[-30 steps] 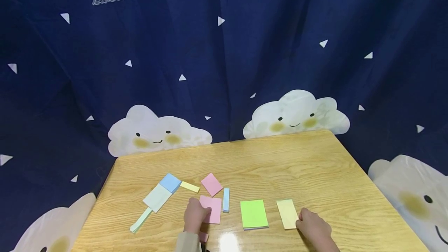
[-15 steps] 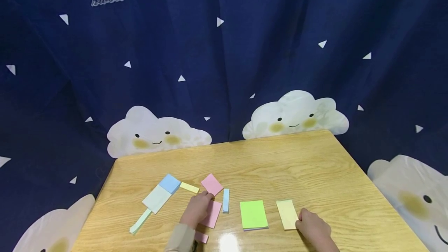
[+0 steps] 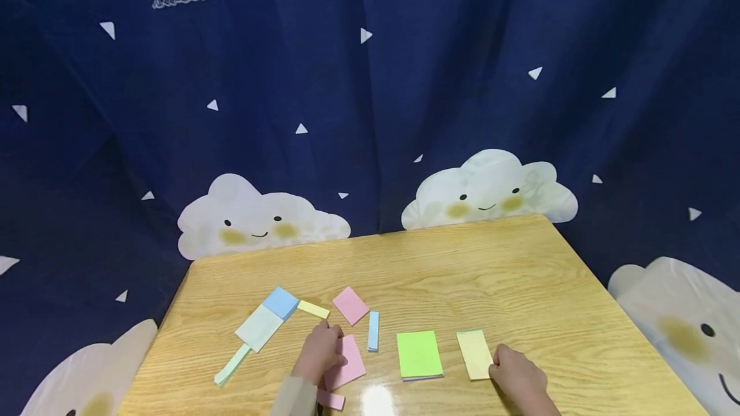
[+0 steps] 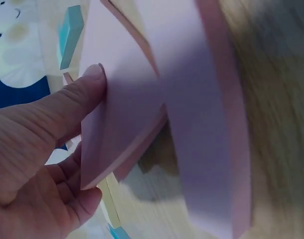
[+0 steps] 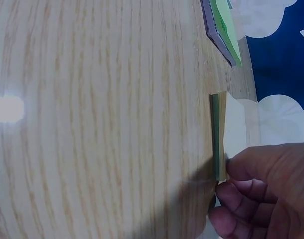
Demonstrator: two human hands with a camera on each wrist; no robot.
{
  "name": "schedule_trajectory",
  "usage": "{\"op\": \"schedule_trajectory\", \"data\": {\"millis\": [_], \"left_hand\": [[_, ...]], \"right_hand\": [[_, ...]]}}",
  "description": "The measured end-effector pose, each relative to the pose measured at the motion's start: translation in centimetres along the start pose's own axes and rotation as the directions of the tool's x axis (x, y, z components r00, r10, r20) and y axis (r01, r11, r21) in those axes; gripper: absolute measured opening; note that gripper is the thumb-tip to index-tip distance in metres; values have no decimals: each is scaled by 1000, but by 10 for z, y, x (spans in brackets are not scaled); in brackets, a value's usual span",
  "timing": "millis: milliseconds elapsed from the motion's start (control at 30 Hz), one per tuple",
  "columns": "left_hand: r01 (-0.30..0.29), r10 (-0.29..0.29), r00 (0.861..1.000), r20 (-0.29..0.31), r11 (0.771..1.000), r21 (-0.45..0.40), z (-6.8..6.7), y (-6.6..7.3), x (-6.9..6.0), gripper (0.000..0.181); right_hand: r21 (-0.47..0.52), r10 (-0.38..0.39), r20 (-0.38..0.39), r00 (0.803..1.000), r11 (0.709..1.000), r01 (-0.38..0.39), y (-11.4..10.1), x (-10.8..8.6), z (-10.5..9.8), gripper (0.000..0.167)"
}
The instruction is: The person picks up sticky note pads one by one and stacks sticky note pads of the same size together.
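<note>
With our left hand (image 3: 320,350) we pinch a pink pad (image 3: 351,364), which extends to that hand's right. A pink strip (image 3: 332,400) lies on its near side, a blue strip (image 3: 373,331) farther right. Our right hand (image 3: 518,374) pinches a corner of the cream pad (image 3: 475,355) on its left; a green pad (image 3: 419,354) lies farther left.

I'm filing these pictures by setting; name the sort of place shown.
Probably an indoor tabletop corner, perhaps in a home: a wood-grain table bears colored paper pads, and a navy curtain printed with smiling clouds hangs behind it.
</note>
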State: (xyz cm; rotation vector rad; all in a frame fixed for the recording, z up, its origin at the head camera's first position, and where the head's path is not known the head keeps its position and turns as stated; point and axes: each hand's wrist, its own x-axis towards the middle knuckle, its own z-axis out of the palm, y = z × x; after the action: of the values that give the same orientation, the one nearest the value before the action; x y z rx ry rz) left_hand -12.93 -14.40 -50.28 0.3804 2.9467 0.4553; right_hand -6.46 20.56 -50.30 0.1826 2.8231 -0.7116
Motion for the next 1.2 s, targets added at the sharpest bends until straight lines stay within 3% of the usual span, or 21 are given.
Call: {"op": "schedule_trajectory", "data": {"millis": [233,433,567,667,833,1033,1200], "left_hand": [[110,-101,993,57,977,-181,-1,-9,-3,25],[129,-105,990,93,942,-309,-9,-14,-7,18],[135,-104,989,106,927,-349,-14,-20,-11,14],[148,-104,987,126,898,-414,-17,-26,-15,12],[156,-67,983,173,803,-575,-19,-37,-20,7],[218,-66,970,232,653,-726,-14,-47,-23,8],[247,-57,965,256,531,-811,-11,-47,-26,10]], "right_hand": [[10,-4,6,1000,1000,4,-1,-1,0,10],[5,-5,7,1000,1000,5,0,-2,0,9],[8,-19,-3,1000,1000,19,1,-3,0,12],[9,-34,-14,999,999,34,1,-3,1,14],[13,-41,-18,999,999,41,1,-3,1,14],[11,-30,-14,999,999,30,1,-2,0,13],[-3,-20,-8,1000,1000,20,2,-1,0,11]]}}
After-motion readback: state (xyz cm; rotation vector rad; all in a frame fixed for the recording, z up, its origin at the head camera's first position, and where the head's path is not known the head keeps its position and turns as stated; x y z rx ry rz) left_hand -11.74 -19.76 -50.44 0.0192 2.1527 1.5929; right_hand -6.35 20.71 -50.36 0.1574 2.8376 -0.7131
